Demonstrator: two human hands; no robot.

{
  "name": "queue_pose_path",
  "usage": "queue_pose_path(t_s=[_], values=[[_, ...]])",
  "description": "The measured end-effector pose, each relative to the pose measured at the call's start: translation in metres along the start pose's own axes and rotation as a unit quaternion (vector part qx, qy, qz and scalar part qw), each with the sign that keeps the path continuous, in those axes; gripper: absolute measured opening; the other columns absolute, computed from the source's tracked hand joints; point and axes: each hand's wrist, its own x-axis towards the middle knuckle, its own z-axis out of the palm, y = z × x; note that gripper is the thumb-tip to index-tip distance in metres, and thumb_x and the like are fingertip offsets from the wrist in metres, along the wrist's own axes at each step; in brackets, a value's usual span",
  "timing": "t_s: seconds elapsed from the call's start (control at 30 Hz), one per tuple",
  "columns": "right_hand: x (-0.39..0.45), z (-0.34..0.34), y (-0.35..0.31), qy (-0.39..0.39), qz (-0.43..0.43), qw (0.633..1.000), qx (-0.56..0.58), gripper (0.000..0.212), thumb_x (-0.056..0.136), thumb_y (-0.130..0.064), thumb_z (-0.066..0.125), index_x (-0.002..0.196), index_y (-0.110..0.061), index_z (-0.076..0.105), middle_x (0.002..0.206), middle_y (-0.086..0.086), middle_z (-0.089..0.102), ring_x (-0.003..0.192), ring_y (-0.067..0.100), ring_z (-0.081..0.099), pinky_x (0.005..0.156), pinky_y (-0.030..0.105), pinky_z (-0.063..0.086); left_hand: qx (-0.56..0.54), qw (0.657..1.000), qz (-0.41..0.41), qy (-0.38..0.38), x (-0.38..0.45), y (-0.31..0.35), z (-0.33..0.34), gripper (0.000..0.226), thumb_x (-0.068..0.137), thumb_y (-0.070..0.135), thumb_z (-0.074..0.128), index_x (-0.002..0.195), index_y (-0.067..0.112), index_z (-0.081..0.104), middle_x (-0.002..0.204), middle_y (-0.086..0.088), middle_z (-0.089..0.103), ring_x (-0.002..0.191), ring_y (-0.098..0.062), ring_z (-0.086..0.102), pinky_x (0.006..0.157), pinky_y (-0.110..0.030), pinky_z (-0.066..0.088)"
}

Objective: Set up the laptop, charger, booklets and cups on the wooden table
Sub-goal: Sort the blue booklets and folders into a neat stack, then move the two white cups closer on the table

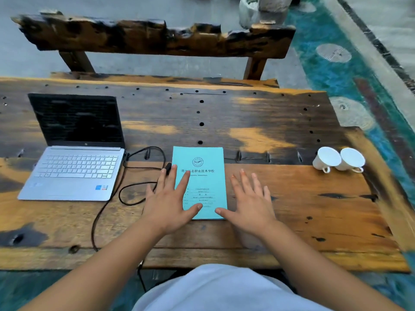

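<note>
Weathered wooden bench point(280, 194), dark-stained with orange patches and rows of bored holes; rough timber seat back point(152, 37) beyond the far edge, teal patterned floor point(336, 70) to the right.

Laptop point(74, 153): far left of bench, lid raised, screen dark and facing the wearer, silver keyboard deck with long axis running left to right.

Charger cable point(125, 191): black, plugged at laptop's right side, looping across the bench between laptop and booklet, trailing off over the near edge. Small black piece at cable's end partly hidden under left fingers; type not discernible.

Booklet point(202, 176): teal cover, lying flat at bench centre, long axis running away from the wearer, round emblem and printed title at far end, text upright to the wearer. More than one sheet edge visible at the right margin; count not discernible.

Cups point(339, 159): two, white, near right edge, tipped on sides, touching, mouths facing roughly toward the wearer, handles down near the bench.

Left hand point(168, 203): flat, fingers spread, overlapping booklet's left edge, grasping nothing.

Right hand point(249, 203): flat, fingers spread, just beside booklet's right edge, thumb tip at its lower corner, grasping nothing.
</note>
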Motion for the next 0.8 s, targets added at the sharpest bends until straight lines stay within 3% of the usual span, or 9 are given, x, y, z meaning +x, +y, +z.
queue_pose_path(t_s=[0.5,0.8], values=[[-0.148,0.019,0.128,0.015,0.230,0.969,0.090,0.108,0.065,-0.094,0.019,0.153,-0.039,-0.013,0.163,-0.006,-0.023,0.151,0.030,-0.014,0.118,0.056,0.003,0.046,0.970,0.238,-0.034,0.006,0.160,0.015,0.090,0.074,0.084,0.014,0.153,0.042,-0.003,0.165,0.002,-0.009,0.151,-0.027,-0.003,0.116,-0.059,0.014],[-0.301,0.055,0.205,0.055,0.391,0.907,0.144,0.106,0.066,-0.093,0.017,0.154,-0.038,-0.006,0.165,-0.004,-0.016,0.152,0.028,-0.007,0.118,0.055,0.009,0.088,0.900,0.420,-0.075,-0.052,0.321,0.047,0.086,0.078,0.080,0.023,0.152,0.042,0.002,0.165,0.001,-0.012,0.151,-0.028,-0.007,0.116,-0.061,0.011]])
